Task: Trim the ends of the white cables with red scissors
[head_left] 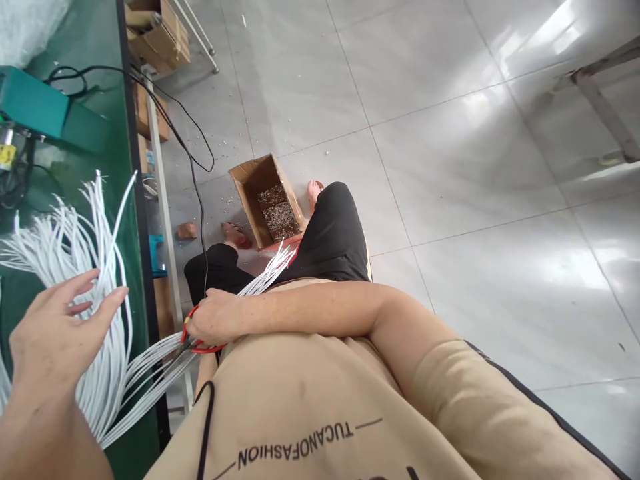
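A thick bundle of white wires point(103, 347) lies on the green table at my left, its loose ends fanned out toward the far side. My left hand point(65, 327) is over this bundle, thumb and fingers apart, with a few strands passing between the thumb and index finger. Close against my waist, my right hand point(215, 320) is closed on red-handled scissors point(193, 343); their dark blades point left among several wires that stretch off the table. More white wire ends point(273, 267) stick out past my right forearm above my lap.
An open cardboard box point(245, 190) with small white scraps stands on the floor between my feet. A teal machine point(33, 100) sits on the green table point(107, 47). A black cable point(193, 160) hangs off the table edge. A metal frame point(600, 110) stands at right.
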Demonstrator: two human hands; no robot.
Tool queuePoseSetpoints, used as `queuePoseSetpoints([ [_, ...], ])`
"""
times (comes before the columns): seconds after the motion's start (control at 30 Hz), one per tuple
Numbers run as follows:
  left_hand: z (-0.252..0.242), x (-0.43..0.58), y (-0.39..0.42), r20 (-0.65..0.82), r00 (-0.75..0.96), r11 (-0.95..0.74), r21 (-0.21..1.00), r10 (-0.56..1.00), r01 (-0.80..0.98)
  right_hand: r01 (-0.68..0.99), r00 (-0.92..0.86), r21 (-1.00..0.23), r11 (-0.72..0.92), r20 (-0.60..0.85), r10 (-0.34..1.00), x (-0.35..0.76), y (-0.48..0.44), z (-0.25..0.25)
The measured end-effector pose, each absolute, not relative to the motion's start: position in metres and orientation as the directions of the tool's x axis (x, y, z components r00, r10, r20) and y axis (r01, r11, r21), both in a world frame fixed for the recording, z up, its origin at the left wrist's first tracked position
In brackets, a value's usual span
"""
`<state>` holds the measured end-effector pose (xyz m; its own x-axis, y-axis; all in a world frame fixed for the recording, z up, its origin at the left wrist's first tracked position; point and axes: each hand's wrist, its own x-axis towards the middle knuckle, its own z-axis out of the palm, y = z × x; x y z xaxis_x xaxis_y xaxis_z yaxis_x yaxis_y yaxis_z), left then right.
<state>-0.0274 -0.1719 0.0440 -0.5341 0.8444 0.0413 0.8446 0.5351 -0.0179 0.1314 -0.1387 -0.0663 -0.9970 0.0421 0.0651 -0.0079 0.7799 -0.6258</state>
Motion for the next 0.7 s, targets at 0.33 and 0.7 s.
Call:
queuePoseSetpoints([
  [0.33,0.038,-0.008,-0.169,-0.230,-0.614,0.490,-0.423,0.755,0.762,-0.043,-0.998,-0.670,0.741,0.058,-0.004,0.127,-0.136,-0.067],
  [0.7,0.017,-0.013,-0.167,-0.198,-0.566,0.524,-0.228,0.800,0.820,-0.033,-0.998,-0.670,0.742,0.056,0.006,0.136,-0.133,-0.061],
])
